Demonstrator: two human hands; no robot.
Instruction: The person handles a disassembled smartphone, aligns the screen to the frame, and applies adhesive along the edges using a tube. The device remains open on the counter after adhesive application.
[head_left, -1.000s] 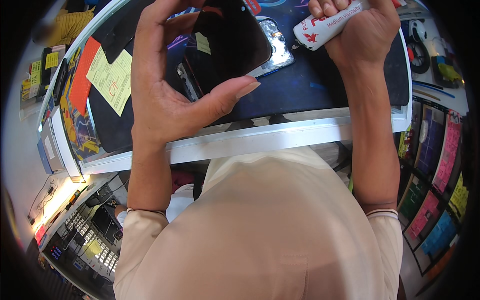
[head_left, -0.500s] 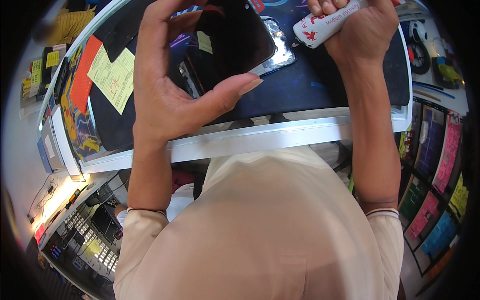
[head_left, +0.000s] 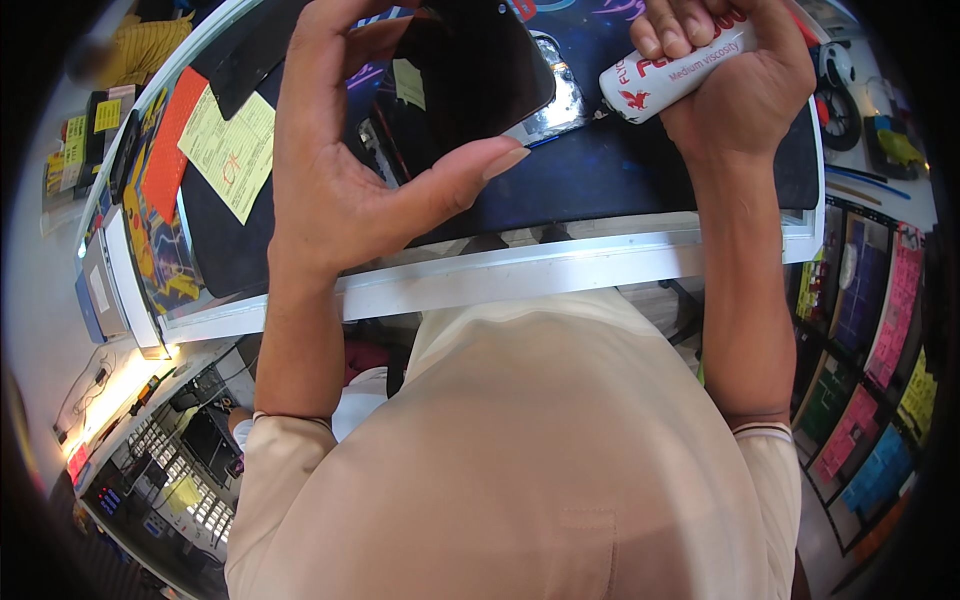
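Note:
A glossy black phone screen panel (head_left: 470, 90) is held up by its edges in my left hand (head_left: 350, 190), the thumb along its lower side and the fingers curling over the top. Partly hidden behind the panel, a phone body (head_left: 565, 100) with a shiny silver face lies on the dark mat. My right hand (head_left: 735, 105) wraps round a white glue tube (head_left: 650, 85) with red print. Its thin dark nozzle tip points left, close to the phone body's right edge; I cannot tell whether it touches.
A dark patterned mat (head_left: 620, 190) covers the white-framed glass counter (head_left: 520, 285). At the left lie a yellow note slip (head_left: 235, 150), an orange-red sheet (head_left: 170, 150) and a black flat piece (head_left: 245, 80). Racks of coloured packs (head_left: 860, 350) stand to the right.
My right hand has shifted slightly right and down with the glue tube, its fingers now further round it. The left hand with the panel has moved only a little to the right.

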